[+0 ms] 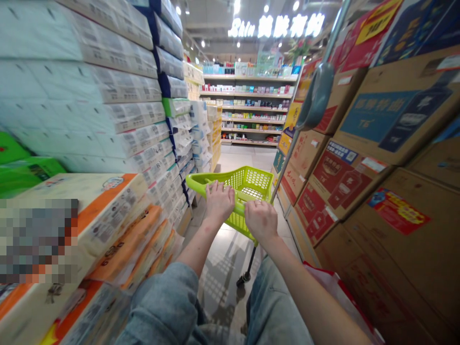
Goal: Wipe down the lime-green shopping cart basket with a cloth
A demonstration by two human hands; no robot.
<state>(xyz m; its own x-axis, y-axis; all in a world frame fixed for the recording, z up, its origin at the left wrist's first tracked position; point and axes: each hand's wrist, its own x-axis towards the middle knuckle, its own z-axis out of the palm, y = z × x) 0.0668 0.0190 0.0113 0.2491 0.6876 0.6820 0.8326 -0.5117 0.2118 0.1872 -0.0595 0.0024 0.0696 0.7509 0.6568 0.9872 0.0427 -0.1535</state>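
Note:
A lime-green plastic shopping cart (237, 221) with a perforated basket stands in front of me in the aisle. My left hand (220, 201) is closed over its near rim, left of centre. To its right, my right hand (261, 220), with a ring on one finger, is wrapped round the same rim. Both sets of fingertips are partly hidden. The visible part of the basket floor (252, 192) shows its holes. Beside my right hand a long grey pole (286, 165) slants up and to the right, with a blue-grey oval piece (316, 98) on it.
Stacked white tissue packs (118, 115) line the left side, with orange-and-cream packs (118, 235) nearer me. Cardboard cartons (395, 110) are piled high on the right. Floor tiles (247, 156) lead to stocked shelves (247, 93) at the back. A red-and-white bag (334, 292) is low at right.

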